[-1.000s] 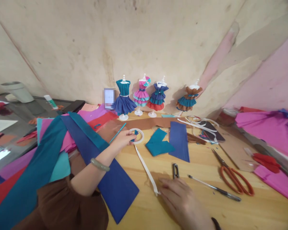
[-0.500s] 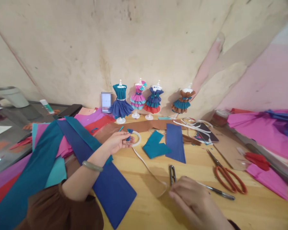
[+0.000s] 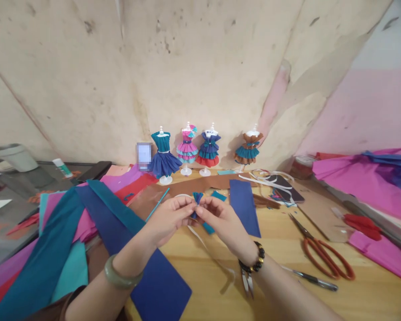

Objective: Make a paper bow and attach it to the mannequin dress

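Note:
A small pleated paper bow [image 3: 198, 197], blue and teal, sits between my two hands above the middle of the table. My left hand [image 3: 173, 217] pinches it from the left with thumb and fingertips. From the other side my right hand [image 3: 223, 219] closes its fingertips on the same bow, so its middle is partly hidden. Behind my left hand shows the rim of a white tape roll [image 3: 182, 195]. A narrow white strip [image 3: 205, 245] trails below my hands. Thread snips [image 3: 247, 283] lie beneath my right wrist. Teal paper [image 3: 218, 195] is partly covered by my right hand.
Dressed mini mannequins stand along the wall, including one in teal and blue [image 3: 166, 156]. Orange-handled scissors [image 3: 327, 258] and a pen [image 3: 316, 281] lie at right. Blue paper [image 3: 244, 209] lies behind my right hand. Long paper strips [image 3: 53, 249] cover the left side.
My right hand has moved up and left from beside the snips to the bow, and now grips it with my left hand. The view has shifted slightly.

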A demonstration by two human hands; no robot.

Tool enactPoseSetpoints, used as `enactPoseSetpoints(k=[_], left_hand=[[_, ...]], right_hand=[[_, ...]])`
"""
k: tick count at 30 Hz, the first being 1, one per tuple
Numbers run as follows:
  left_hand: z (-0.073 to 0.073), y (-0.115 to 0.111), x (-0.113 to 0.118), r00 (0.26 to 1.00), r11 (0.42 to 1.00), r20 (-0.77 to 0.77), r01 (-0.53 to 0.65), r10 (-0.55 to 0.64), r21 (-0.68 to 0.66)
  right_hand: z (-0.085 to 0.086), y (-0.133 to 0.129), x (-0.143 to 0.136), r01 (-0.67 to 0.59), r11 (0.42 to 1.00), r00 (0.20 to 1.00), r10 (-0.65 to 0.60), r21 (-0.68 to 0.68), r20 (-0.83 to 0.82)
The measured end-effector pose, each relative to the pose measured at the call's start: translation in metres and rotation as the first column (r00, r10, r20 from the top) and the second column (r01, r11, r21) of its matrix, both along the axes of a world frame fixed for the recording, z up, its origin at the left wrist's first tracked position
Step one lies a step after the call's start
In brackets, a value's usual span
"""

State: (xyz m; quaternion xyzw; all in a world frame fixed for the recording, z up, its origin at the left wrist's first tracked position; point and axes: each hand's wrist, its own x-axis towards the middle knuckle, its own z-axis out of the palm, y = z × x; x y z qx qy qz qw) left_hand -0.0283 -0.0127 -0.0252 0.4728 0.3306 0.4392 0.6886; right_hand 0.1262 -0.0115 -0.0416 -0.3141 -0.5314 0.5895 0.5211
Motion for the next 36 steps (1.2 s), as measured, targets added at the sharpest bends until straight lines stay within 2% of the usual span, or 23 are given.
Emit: enactPoseSetpoints(k=[5, 8, 12, 23, 28, 36], left_hand=[[0.003, -0.006, 0.005, 0.999, 0.998, -0.026, 0.040, -0.038, 0.058], [0.006, -0.008, 0.006, 0.999, 0.998, -0.011, 0.044, -0.043, 0.048], [0.008, -0.010, 0.005, 0.999, 0.999, 0.022, 0.039, -0.040, 0.014], [0.005, -0.008, 0.008, 0.992, 0.993, -0.049, -0.118, 0.118, 0.008], [0.003, -0.008, 0.009, 0.997, 0.997, 0.031, -0.075, 0.076, -0.026], [-0.004, -0.007, 0.012, 0.995, 0.995, -0.041, -0.085, 0.087, 0.050]], right_hand=[[0.004, -0.003, 0.008, -0.028, 1.000, 1.000, 0.028, 0.001, -0.011], [0.005, -0.002, 0.011, -0.056, 0.998, 0.998, 0.056, -0.018, -0.003], [0.006, 0.001, 0.016, -0.020, 1.000, 0.999, 0.020, 0.003, 0.036], [0.001, 0.004, 0.020, -0.119, 0.992, 0.993, 0.120, -0.048, 0.019], [0.003, 0.004, 0.025, -0.149, 0.985, 0.989, 0.148, -0.084, -0.023], [0.009, 0.002, 0.028, 0.054, 0.996, 0.993, -0.061, 0.072, 0.098]])
